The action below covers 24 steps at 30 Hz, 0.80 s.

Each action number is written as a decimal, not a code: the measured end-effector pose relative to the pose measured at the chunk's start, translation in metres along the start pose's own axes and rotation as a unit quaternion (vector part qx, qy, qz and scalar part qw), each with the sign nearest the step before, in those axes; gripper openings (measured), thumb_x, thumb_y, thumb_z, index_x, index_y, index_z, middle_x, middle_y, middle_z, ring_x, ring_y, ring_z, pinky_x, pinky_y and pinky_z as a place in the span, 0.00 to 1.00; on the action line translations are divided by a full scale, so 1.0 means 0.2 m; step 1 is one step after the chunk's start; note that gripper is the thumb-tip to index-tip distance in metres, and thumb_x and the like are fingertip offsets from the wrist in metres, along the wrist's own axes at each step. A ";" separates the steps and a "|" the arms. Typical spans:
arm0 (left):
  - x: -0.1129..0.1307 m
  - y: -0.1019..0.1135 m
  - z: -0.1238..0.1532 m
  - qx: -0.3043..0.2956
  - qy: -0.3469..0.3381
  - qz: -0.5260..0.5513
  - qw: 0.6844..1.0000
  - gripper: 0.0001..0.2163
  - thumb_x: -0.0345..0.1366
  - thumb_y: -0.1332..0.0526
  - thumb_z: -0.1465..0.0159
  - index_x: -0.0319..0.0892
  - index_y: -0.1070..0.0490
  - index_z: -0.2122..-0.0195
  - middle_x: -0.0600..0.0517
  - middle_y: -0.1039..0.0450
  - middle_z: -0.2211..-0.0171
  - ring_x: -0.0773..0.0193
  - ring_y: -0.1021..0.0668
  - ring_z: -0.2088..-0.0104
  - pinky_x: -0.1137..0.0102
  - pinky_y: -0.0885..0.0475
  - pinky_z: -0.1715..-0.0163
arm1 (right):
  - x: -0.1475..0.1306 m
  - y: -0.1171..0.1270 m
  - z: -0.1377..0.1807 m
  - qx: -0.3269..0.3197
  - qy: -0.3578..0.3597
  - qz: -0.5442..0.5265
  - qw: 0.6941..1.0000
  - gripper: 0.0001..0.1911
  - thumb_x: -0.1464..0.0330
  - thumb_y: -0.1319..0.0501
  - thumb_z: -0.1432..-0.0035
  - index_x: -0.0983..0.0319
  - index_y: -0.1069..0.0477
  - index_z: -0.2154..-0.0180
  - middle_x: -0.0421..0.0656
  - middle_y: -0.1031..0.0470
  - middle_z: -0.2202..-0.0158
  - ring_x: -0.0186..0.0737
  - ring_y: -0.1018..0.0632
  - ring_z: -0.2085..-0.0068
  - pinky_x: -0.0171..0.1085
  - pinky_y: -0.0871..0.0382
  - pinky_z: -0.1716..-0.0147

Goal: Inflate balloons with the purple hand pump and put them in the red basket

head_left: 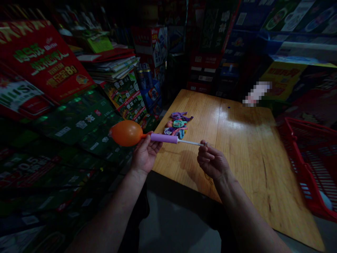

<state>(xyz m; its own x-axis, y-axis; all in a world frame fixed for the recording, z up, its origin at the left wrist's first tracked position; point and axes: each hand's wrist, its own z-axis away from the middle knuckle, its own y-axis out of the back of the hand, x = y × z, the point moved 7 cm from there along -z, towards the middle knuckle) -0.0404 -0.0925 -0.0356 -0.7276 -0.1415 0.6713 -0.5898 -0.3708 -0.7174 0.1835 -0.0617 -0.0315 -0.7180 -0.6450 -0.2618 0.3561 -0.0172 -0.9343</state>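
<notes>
An orange balloon (127, 133), partly inflated, is fitted by its neck on the left end of a purple balloon pump (164, 138). My left hand (146, 153) is closed around the pump's left end and the balloon's neck. At the other end, my right hand (212, 159) pinches the end of the pump's white rod (190, 142), which is drawn well out of the barrel. Both hands hold the pump level above the table's near left part. Just behind it lies a small pile of limp, colourful balloons (179, 123).
The wooden table (244, 165) stretches ahead and to the right. A red plastic basket (308, 168) stands at its right edge. Stacked green drink cases (76, 116) crowd the left side, and cartons (205, 70) line the back. A blurred-out patch (256, 94) covers something at the far right corner.
</notes>
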 end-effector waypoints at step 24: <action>-0.14 -0.05 0.07 -0.026 0.057 0.009 0.998 0.11 0.36 0.35 0.39 0.44 0.27 0.54 0.49 0.22 0.59 0.60 0.21 0.56 0.61 0.27 0.53 | 0.19 -0.01 -0.02 -0.027 -0.038 0.018 0.999 0.08 0.74 0.38 0.42 0.66 0.30 0.59 0.37 0.27 0.73 0.22 0.36 0.81 0.25 0.39 0.79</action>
<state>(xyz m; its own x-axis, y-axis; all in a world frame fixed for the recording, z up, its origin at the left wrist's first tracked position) -0.0096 -0.0974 -0.0455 -0.7717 -0.0411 0.6347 -0.5913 -0.3213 -0.7397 0.1525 -0.0828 -0.0418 -0.6573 -0.7007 -0.2774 0.3463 0.0461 -0.9370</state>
